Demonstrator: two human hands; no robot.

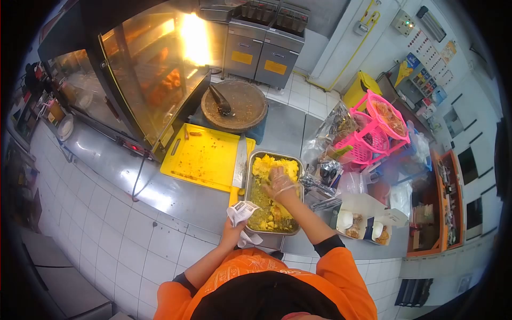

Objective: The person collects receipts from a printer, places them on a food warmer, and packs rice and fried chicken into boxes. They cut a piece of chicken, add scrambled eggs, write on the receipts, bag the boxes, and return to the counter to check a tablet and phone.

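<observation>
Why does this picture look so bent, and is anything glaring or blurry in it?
In the head view, dark corners and curving floor tiles suggest a very wide lens; there, the light by the glass cabinet is blown out to white and yellow, and pale glare lies on the steel counter; also in the head view, the gloved right hand looks slightly soft.

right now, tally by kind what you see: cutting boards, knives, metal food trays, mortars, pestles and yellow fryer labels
cutting board: 1
knife: 1
metal food tray: 1
mortar: 1
pestle: 1
yellow fryer labels: 2
total: 7
</observation>
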